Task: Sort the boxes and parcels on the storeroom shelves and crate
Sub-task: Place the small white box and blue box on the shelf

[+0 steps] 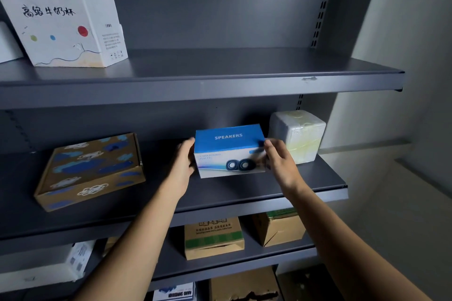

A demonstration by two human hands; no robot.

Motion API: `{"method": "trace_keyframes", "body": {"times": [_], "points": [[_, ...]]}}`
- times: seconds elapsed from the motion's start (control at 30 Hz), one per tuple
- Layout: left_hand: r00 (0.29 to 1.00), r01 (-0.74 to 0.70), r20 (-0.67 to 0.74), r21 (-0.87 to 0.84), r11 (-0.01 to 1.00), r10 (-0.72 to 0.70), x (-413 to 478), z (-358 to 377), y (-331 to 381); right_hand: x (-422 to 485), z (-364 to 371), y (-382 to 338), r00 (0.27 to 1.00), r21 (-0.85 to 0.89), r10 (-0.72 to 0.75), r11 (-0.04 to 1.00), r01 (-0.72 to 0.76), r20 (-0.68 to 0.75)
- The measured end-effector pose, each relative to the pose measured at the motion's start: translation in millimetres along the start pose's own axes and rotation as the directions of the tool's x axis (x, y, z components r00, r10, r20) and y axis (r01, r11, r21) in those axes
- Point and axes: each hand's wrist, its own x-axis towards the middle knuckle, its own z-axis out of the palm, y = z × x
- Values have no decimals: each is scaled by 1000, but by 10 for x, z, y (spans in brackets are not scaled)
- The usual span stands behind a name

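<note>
Below the hands, two brown cartons (pixel 214 237) stand on a lower shelf (pixel 244 259). On the middle shelf (pixel 220 193) the left hand (pixel 182 166) and right hand (pixel 281 164) grip the ends of the blue speakers box (pixel 230 151), one on each side. At its 9 o'clock, well apart, lies a cloud-printed flat box (pixel 90 171); at 2 o'clock, just beside, a wrapped white parcel (pixel 298 134). At 11 o'clock, on the upper shelf (pixel 220 66), stands a white carton (pixel 63 17)

The left hand (pixel 182 166) covers the left end of the speaker box (pixel 230 151). The fingers of the right hand (pixel 283 166) and the box's right end are blurred; its small front print cannot be read. A white box (pixel 8 44) is cut off by the left edge, a printed box (pixel 175 292) by the bottom edge.
</note>
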Motion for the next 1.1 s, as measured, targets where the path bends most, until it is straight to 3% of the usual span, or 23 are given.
{"method": "trace_keyframes", "body": {"times": [0.23, 0.4, 0.57, 0.67, 0.87, 1.0, 1.1], "points": [[992, -127, 2, 226, 966, 129, -85, -38, -81, 17, -13, 73, 997, -23, 42, 999, -41, 58], [982, -168, -33, 310, 936, 188, -101, -25, -95, 81, 48, 184, 1000, -171, 24, 985, -22, 7], [982, -116, -103, 347, 931, 161, -63, 12, -80, 264, 136, 311, 998, -311, 42, 949, -57, -54], [985, -86, -107, 364, 927, 134, -62, 52, -56, 334, 142, 357, 1000, -388, 29, 921, -28, -4], [979, -109, -116, 398, 911, 168, -183, 159, -36, 87, 174, 94, 999, -389, -40, 921, 25, -30], [972, -104, -149, 424, 900, 183, -344, 156, -103, 0, 286, 74, 989, -332, -141, 932, 147, 44], [962, -102, -191, 414, 905, 196, -461, 109, -115, -52, 435, 71, 986, -248, -116, 958, 143, 119]]}}
